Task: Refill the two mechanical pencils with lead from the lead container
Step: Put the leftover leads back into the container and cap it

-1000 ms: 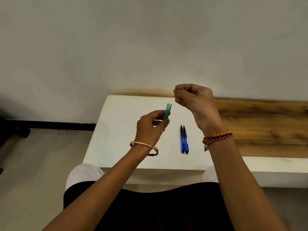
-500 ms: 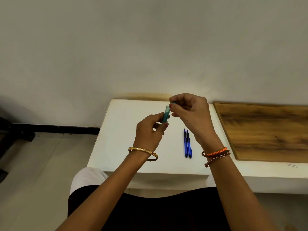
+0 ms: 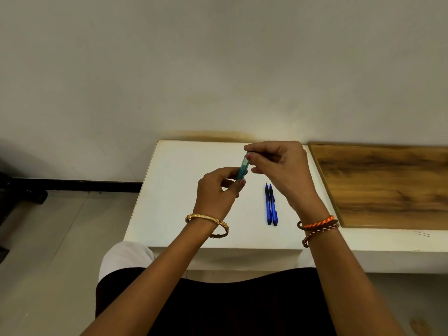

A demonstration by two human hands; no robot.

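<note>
The left hand (image 3: pixel 217 190) is closed around the lower part of the lead container (image 3: pixel 242 169), a slim teal tube. The container is held up above the white counter (image 3: pixel 174 190), almost upright and leaning a little to the right at its top. The thumb and the fingers of this hand press it from both sides.

The right hand (image 3: pixel 281 170) is just to the right of the container, and its thumb and forefinger are pinched together at the top end of the container. If they hold a cap or a lead, I cannot tell, because the fingertips cover that part. The other fingers of this hand are curled loosely.

The two pencils (image 3: pixel 271 204) are blue and lie on the counter, below and to the right of the container, under the right wrist. They lie side by side and touch each other, with the dark tips pointing away from the person.

A gold bangle (image 3: pixel 206 220) is on the left wrist, and some braided bands (image 3: pixel 317 225), orange and brown, are on the right wrist. A wooden board (image 3: pixel 388 185) lies on the counter, well to the right of the container.
</note>
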